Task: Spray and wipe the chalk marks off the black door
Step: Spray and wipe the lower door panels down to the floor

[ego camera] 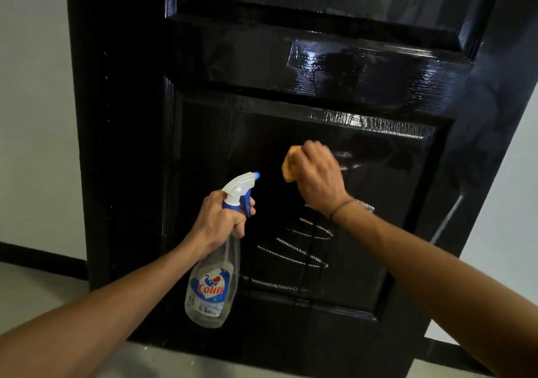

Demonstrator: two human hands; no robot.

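Wiping step: right hand (316, 178) grips orange sponge (289, 165) against glossy black door (233, 133); left hand (221, 220) grips clear spray bottle (214, 278). Next: white chalk marks (300, 249) below.

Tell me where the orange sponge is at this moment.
In the head view, the orange sponge is right of centre, held by the right hand against the black door's lower panel, above the chalk marks.

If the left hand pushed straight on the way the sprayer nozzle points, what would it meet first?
Probably the black door panel, just left of the orange sponge; the left hand holds the spray bottle apparently short of it, though depth is unclear.
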